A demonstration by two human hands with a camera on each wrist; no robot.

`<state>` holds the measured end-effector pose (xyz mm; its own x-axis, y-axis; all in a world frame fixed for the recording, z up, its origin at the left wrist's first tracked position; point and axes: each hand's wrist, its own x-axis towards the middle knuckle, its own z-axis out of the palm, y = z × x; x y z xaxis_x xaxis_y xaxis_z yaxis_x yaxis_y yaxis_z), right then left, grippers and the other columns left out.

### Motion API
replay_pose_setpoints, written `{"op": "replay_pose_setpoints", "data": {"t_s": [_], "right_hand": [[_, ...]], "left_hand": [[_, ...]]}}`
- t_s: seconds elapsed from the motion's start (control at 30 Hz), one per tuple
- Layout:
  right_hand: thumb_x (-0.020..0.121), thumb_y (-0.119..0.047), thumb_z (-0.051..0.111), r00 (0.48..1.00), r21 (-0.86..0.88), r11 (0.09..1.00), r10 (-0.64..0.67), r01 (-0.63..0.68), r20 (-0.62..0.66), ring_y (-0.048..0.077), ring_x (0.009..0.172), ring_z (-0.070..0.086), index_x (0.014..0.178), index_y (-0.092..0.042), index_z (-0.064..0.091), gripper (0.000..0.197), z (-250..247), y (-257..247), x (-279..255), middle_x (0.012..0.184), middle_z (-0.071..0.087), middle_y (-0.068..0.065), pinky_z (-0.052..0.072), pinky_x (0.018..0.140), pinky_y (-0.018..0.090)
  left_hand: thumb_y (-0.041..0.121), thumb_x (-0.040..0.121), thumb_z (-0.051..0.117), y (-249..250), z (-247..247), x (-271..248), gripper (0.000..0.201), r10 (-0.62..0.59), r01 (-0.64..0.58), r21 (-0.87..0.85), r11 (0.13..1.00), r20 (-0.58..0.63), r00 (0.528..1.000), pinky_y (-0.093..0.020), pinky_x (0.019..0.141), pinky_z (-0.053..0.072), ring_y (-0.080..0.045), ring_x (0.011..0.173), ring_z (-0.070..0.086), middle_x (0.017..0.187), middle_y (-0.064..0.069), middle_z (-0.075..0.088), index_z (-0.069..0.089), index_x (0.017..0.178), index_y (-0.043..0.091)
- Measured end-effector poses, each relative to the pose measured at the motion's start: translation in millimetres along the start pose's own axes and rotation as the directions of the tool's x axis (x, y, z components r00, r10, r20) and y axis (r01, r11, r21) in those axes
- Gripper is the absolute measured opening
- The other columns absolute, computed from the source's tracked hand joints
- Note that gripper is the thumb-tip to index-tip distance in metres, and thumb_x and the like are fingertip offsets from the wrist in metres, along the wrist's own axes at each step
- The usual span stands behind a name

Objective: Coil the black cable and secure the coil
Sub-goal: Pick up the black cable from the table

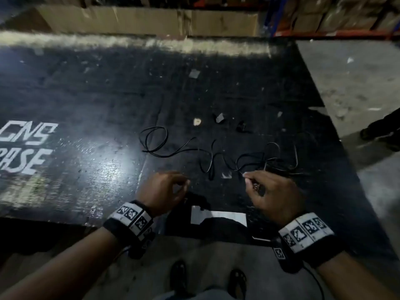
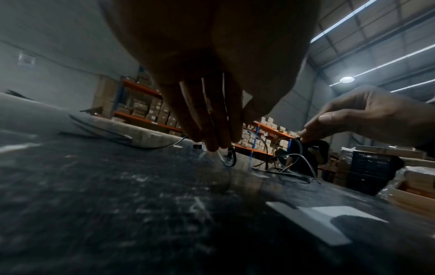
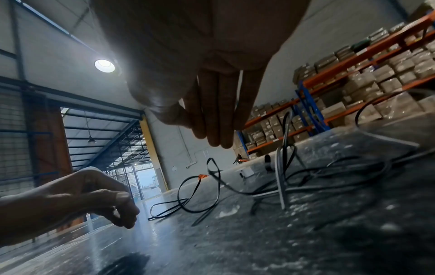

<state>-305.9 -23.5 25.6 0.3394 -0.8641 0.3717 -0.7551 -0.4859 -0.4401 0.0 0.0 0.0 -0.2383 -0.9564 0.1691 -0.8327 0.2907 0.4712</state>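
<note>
black cable (image 1: 207, 156), black table (image 1: 108, 94)

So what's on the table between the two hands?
Between the left hand and right hand, head view shows bare black table and a loop of black cable.

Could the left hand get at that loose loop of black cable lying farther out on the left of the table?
Probably yes: the left hand seems to hold nothing, and only bare table lies between it and the loop.

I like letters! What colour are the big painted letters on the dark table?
White painted letters on the black table top, clearest in the head view.
</note>
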Motion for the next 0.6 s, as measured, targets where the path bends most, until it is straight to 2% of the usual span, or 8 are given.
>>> {"op": "replay_pose_setpoints", "data": {"t_s": [0.13, 0.23, 0.33, 0.43, 0.53, 0.6], "right_hand": [[0.087, -0.028, 0.066, 0.998, 0.036, 0.999, 0.039, -0.041, 0.045, 0.015, 0.076, 0.076, 0.096, -0.023, 0.079, 0.016, 27.0, -12.2, 19.9, 0.091, 0.080, -0.007, 0.062, 0.065, 0.033], [0.086, -0.028, 0.067, 0.995, 0.037, 0.999, 0.026, -0.030, 0.096, 0.015, 0.077, 0.075, 0.098, -0.022, 0.077, 0.017, 46.2, -22.1, 43.3, 0.092, 0.079, -0.006, 0.059, 0.067, 0.026], [0.085, -0.037, 0.068, 0.970, -0.021, 0.999, 0.048, -0.045, 0.238, 0.020, 0.098, 0.071, 0.113, -0.020, 0.072, 0.033, 69.7, -29.2, 63.1, 0.106, 0.075, -0.002, 0.057, 0.084, 0.033], [0.086, -0.049, 0.065, 0.926, -0.112, 0.993, 0.071, -0.032, 0.371, 0.021, 0.115, 0.062, 0.128, -0.021, 0.064, 0.050, 95.4, -33.1, 76.1, 0.119, 0.070, -0.003, 0.052, 0.098, 0.039], [0.091, -0.044, 0.062, 0.915, -0.160, 0.986, 0.104, -0.044, 0.390, 0.022, 0.112, 0.060, 0.121, -0.022, 0.067, 0.037, 113.8, -32.4, 84.4, 0.115, 0.070, -0.002, 0.051, 0.094, 0.039], [0.093, -0.038, 0.062, 0.928, -0.172, 0.984, 0.111, -0.052, 0.355, 0.024, 0.105, 0.062, 0.107, -0.020, 0.072, 0.025, 119.2, -31.1, 91.0, 0.106, 0.072, -0.001, 0.052, 0.088, 0.038]], "left_hand": [[0.036, 0.095, 0.059, -16.4, -3.0, 5.2, 0.029, -0.104, 0.104, -0.003, 0.995, -0.033, 0.994, -0.037, 0.063, 0.057, -0.018, 0.069, 0.070, 0.081, 0.002, 0.075, 0.079, 0.084, 0.018], [0.039, 0.088, 0.060, -38.9, -15.2, 19.2, 0.026, -0.194, 0.198, 0.019, 0.980, -0.130, 0.972, -0.038, 0.065, 0.059, -0.021, 0.074, 0.072, 0.086, 0.003, 0.077, 0.080, 0.089, 0.022], [0.033, 0.083, 0.071, -63.5, -26.6, 36.1, 0.016, -0.283, 0.303, 0.067, 0.951, -0.214, 0.935, -0.033, 0.067, 0.059, -0.021, 0.081, 0.072, 0.094, 0.005, 0.076, 0.079, 0.095, 0.026], [0.037, 0.085, 0.074, -88.1, -27.9, 57.8, 0.033, -0.365, 0.391, 0.132, 0.911, -0.185, 0.912, -0.037, 0.077, 0.057, -0.025, 0.104, 0.068, 0.110, -0.001, 0.072, 0.075, 0.114, 0.024], [0.039, 0.088, 0.072, -102.9, -21.3, 77.0, 0.044, -0.427, 0.439, 0.193, 0.878, -0.104, 0.898, -0.042, 0.085, 0.056, -0.030, 0.117, 0.061, 0.123, -0.007, 0.067, 0.068, 0.128, 0.020], [0.035, 0.091, 0.071, -109.7, -17.4, 87.5, 0.038, -0.435, 0.441, 0.235, 0.866, -0.082, 0.897, -0.043, 0.087, 0.055, -0.033, 0.115, 0.062, 0.121, -0.010, 0.067, 0.070, 0.125, 0.018]]}}
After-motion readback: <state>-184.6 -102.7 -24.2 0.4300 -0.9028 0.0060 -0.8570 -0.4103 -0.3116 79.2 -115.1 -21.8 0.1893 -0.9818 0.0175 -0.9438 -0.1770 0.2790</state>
